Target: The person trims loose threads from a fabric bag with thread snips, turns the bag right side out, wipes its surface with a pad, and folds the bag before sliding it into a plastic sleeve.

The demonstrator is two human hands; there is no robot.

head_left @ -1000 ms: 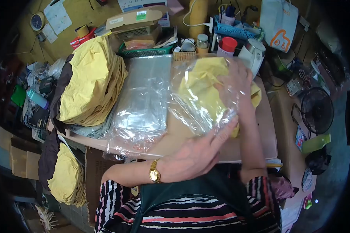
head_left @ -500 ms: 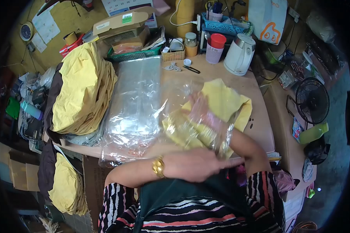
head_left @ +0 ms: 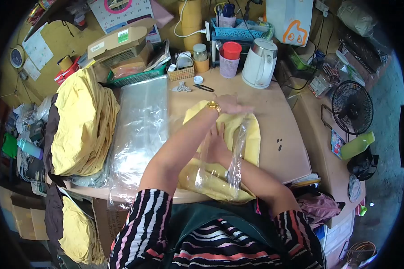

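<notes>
A yellow folded cloth (head_left: 251, 139) lies on the table before me, partly covered by a clear plastic bag (head_left: 234, 172). My right hand (head_left: 216, 145) rests on the cloth with its fingers apart; the bag's clear film runs beside its wrist. Farther from me, my left hand (head_left: 230, 104), below a gold watch, is over the cloth's far edge. Its fingers point right and are smeared by motion, so its hold is unclear. To the left are a stack of clear plastic bags (head_left: 141, 121) and a tall pile of yellow cloths (head_left: 78, 125).
Small black scissors (head_left: 204, 88) and a small white lid (head_left: 198, 80) lie behind my hands. A white kettle (head_left: 258, 65), a red-lidded pink container (head_left: 229, 62) and a green basket (head_left: 137, 77) line the back. A black fan (head_left: 352, 107) stands at the right.
My left hand has moved from the front edge to the cloth's far side, crossing over my right. My right hand has shifted slightly, and the cloth and bag lie flatter. The view has shifted.
</notes>
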